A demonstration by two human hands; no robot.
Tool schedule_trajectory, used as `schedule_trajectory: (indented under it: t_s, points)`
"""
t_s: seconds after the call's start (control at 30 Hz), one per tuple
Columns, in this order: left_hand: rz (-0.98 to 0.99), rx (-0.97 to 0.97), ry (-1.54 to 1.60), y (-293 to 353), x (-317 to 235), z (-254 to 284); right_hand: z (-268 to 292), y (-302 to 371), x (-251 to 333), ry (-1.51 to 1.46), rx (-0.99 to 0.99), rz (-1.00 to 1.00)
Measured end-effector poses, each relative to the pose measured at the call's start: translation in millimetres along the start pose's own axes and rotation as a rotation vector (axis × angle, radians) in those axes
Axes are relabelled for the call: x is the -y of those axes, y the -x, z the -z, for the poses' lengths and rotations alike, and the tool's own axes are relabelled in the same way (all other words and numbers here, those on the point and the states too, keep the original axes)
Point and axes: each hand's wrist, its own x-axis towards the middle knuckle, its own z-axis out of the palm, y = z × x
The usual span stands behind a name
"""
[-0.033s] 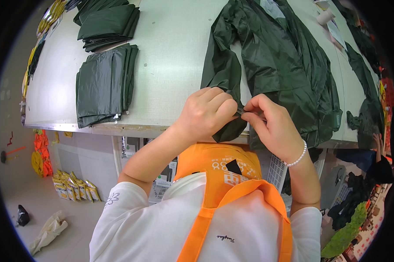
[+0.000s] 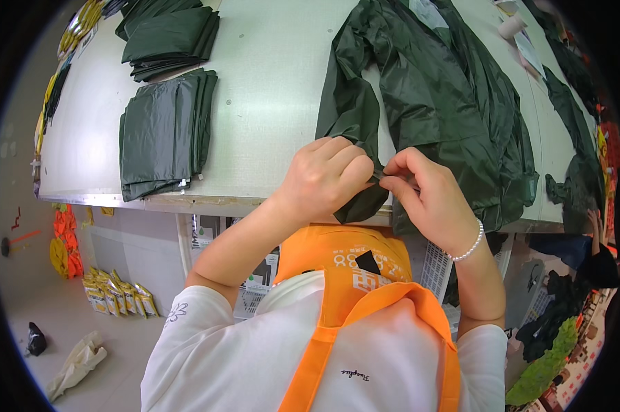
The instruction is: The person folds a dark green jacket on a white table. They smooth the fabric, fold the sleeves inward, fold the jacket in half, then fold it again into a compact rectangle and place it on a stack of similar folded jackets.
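A dark green, shiny jacket-like garment (image 2: 447,103) lies spread on the white table (image 2: 268,103), with one sleeve (image 2: 351,103) reaching to the front edge. My left hand (image 2: 330,175) is closed over the lower part of that sleeve, knuckles up; the sleeve's end hangs below it at the table edge. Close beside it, my right hand (image 2: 426,196) pinches thumb and forefinger together at the sleeve's side. Between those fingertips something thin and dark shows, too small to name. The fingertips of my left hand are hidden.
Folded dark green stacks (image 2: 162,134) lie on the table's left, more (image 2: 172,41) behind them. A white roll (image 2: 512,27) stands at the far right. Yellow packets (image 2: 117,292) sit on the floor at left. At the right rim another person's hand (image 2: 593,223) shows near dark cloth.
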Motion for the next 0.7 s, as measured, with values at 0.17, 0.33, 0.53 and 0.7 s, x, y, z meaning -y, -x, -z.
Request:
schedule_trajectory:
  t_s: [0.17, 0.33, 0.53, 0.7]
  points:
    - [-0.002, 0.04, -0.013, 0.2, -1.5, 1.5, 1.6, 0.1, 0.1, 0.024, 0.019, 0.016]
    - [-0.005, 0.034, 0.001, 1.4, -3.4, -1.2, 0.2, 1.9, -1.1, 0.043, 0.028, 0.009]
    - [-0.003, 0.03, 0.008, 1.3, -5.0, -2.7, 0.9, 1.3, -3.7, -0.004, 0.046, 0.01]
    - [0.001, 0.036, -0.005, 2.2, -5.6, -3.7, 0.3, 1.3, -3.9, -0.013, 0.046, 0.013]
